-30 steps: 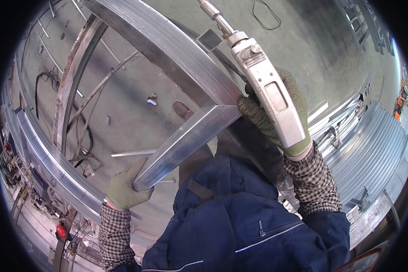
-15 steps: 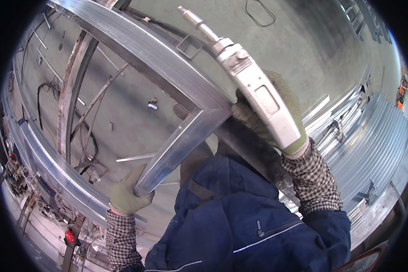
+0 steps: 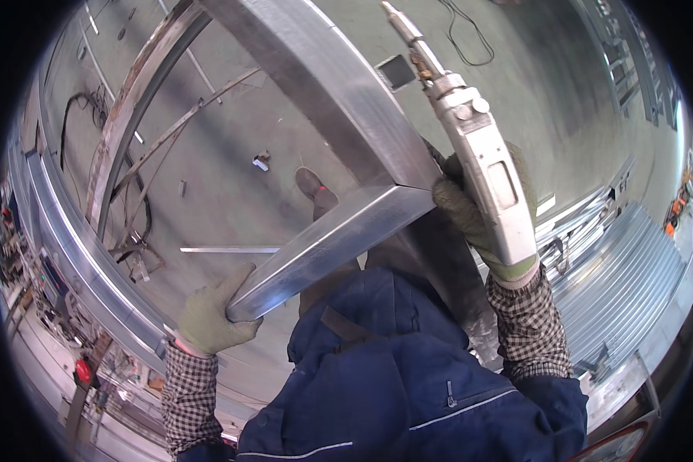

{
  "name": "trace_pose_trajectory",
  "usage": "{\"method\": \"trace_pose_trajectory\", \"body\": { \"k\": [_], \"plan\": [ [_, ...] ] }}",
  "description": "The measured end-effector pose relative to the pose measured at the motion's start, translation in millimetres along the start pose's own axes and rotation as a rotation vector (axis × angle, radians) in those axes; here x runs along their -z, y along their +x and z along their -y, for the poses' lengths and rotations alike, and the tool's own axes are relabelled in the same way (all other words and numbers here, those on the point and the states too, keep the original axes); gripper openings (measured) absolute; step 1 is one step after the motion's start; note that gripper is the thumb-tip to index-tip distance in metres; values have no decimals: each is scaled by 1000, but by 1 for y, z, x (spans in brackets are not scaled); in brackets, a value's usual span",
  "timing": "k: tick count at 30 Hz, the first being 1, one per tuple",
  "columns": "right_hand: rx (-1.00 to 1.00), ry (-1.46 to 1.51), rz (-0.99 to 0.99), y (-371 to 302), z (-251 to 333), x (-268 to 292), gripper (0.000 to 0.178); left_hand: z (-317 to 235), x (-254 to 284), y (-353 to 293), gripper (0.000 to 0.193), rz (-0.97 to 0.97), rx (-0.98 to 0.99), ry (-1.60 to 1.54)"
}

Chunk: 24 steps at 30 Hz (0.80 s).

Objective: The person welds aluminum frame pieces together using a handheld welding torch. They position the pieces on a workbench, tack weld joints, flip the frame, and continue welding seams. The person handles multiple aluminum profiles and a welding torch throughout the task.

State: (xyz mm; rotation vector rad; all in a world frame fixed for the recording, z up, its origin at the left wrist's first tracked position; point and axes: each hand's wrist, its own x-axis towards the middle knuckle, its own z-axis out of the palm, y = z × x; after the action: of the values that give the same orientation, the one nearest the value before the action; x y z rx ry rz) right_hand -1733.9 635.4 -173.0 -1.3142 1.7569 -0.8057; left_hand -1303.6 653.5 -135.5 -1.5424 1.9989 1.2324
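My left hand (image 3: 217, 312), in a pale green work glove, is closed around the free end of a short shiny square metal tube (image 3: 323, 242). That tube meets a longer, wide metal beam (image 3: 323, 77) at an angled corner seam, right of centre. Wrapped around a silver-white welding gun (image 3: 494, 173), my gloved right hand (image 3: 470, 212) is just right of that corner. The gun's narrow nozzle points up and away, past the beam's right side. Its body partly covers my right fingers, and whether the glove touches the corner I cannot tell.
A rusty curved frame member (image 3: 123, 115) with thin braces stands at left, beside a long shiny rail (image 3: 85, 239). Corrugated metal sheets (image 3: 627, 269) and thin metal strips lie at right. A black cable (image 3: 470, 38) loops on the far floor. My shoe (image 3: 309, 183) shows beyond the tube.
The view has shifted, and the metal corner appears farther right. The welding gun also sits farther right, its nozzle still pointing up and away. Both hands keep their grips.
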Motion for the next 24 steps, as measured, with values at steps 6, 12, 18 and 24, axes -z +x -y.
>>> {"method": "trace_pose_trajectory", "body": {
  "k": [6, 12, 18, 24],
  "plan": [
    [-160, 44, 26, -5, 2, 1, 54, 3, -3, 2, 83, -100, -105, -68],
    [-116, 118, -24, -8, 4, -3, 43, 8, -5, 3, 88, -56, -109, -72],
    [-205, 125, 2, -4, 14, -7, 37, 9, -11, -2, 94, -7, -82, -42],
    [-190, 125, 30, -3, 9, -11, 35, 0, -32, -14, 96, 2, -66, -54]
  ]
}}
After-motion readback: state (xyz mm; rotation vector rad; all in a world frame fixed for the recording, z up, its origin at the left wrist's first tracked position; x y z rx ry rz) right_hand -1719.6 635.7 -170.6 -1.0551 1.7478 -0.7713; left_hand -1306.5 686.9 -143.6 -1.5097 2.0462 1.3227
